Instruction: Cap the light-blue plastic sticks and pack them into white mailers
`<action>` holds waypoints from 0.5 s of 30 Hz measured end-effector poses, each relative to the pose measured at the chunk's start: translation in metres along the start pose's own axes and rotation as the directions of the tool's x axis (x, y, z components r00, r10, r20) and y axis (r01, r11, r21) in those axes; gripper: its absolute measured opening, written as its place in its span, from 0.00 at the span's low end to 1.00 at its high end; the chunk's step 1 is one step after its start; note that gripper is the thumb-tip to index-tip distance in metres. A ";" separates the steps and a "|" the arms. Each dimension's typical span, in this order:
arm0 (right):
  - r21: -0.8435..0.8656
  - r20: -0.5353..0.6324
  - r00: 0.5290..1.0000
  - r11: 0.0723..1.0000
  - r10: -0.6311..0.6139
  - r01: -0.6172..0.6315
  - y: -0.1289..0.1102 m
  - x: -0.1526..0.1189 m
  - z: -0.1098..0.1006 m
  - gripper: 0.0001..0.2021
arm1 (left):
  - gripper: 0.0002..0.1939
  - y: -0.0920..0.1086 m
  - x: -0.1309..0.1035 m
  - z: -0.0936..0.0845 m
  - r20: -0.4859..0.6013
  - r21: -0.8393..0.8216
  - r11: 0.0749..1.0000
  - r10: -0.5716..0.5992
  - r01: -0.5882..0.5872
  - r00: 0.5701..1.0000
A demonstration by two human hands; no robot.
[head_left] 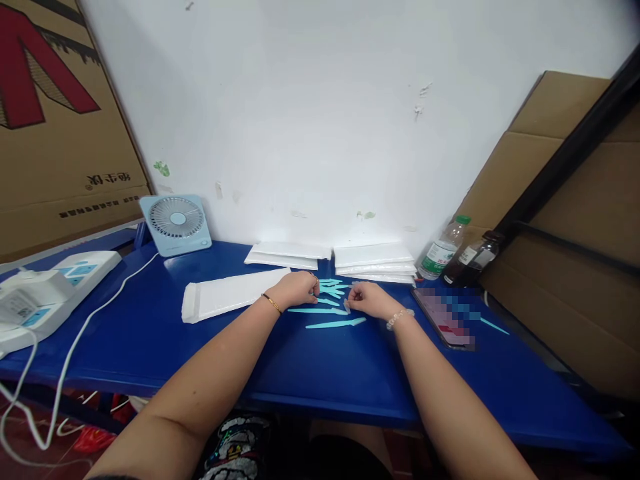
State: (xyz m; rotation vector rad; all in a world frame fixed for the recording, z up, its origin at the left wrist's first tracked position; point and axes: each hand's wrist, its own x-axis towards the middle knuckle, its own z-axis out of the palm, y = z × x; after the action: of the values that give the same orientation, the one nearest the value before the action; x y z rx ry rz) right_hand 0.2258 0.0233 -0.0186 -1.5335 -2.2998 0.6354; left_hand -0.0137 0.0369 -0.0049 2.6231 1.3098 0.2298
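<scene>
Several slim turquoise eyebrow razors [336, 324] lie in a loose group on the blue table [320, 380]. My left hand [299, 288] is closed at the group's left side, its fingertips around the end of a turquoise eyebrow razor [327, 302]. To the right, my right hand [371, 299] pinches a small clear piece that looks like a blade cap [347, 305], close to the tip of another razor. Part of the group behind the fingers is hidden. A white padded envelope [225, 298] lies flat, partly behind my left wrist.
Two stacks of white padded envelopes, a left stack [287, 255] and a right stack [374, 259], sit against the wall. A blue fan [177, 224] and power strip [90, 277] stand left. Right are a clear bottle [443, 250], dark bottle [473, 260] and phone [440, 317].
</scene>
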 end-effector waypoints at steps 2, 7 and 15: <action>0.004 0.011 0.999 1.000 -0.031 0.031 -0.004 0.001 0.005 0.08 | 0.06 -0.003 0.001 0.003 0.017 -0.006 1.000 0.001 0.000 1.000; -0.005 0.012 1.000 1.000 -0.027 0.027 -0.005 0.000 0.006 0.06 | 0.05 -0.004 0.000 0.003 -0.006 -0.008 1.000 -0.005 0.005 1.000; 0.338 -0.005 1.000 0.941 0.020 -0.018 0.006 -0.001 -0.010 0.11 | 0.07 -0.002 -0.003 -0.009 -0.089 -0.108 0.993 -0.060 0.050 0.994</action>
State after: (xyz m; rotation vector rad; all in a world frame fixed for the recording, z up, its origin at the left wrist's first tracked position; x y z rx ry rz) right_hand 0.2357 0.0268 -0.0137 -1.3910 -2.0379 0.9698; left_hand -0.0187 0.0367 0.0032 2.5122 1.3577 0.4043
